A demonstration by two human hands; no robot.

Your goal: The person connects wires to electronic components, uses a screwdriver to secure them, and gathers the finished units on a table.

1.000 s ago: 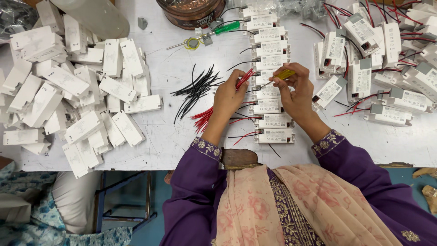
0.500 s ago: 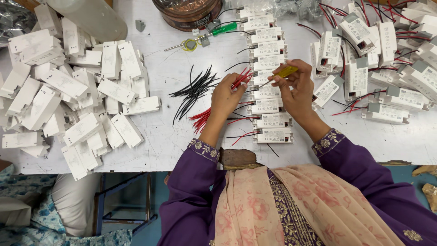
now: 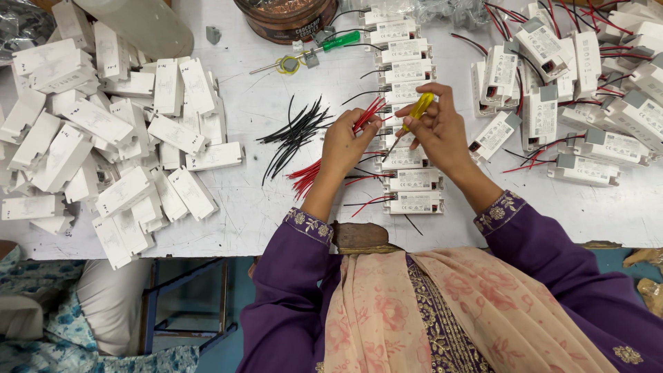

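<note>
My right hand [image 3: 442, 131] grips a yellow-handled screwdriver [image 3: 418, 110], its tip angled down toward a white driver box [image 3: 400, 157] in a column of such boxes [image 3: 407, 69]. My left hand [image 3: 349, 141] pinches a bunch of red wires [image 3: 366, 114] just left of that column. More red wires [image 3: 307, 176] lie under my left wrist. A loose bundle of black wires [image 3: 297, 131] rests further left on the white table [image 3: 255, 207].
A big heap of white plastic covers [image 3: 103, 138] fills the table's left side. Wired driver boxes [image 3: 566, 90] pile up at the right. At the back stand a round copper-coloured tin [image 3: 286, 17], a green-handled screwdriver [image 3: 338, 41] and a yellow tape ring [image 3: 286, 65].
Both hands stay over the column of boxes; the screwdriver has tilted more upright and the left hand has closed in slightly toward it with the red wires.
</note>
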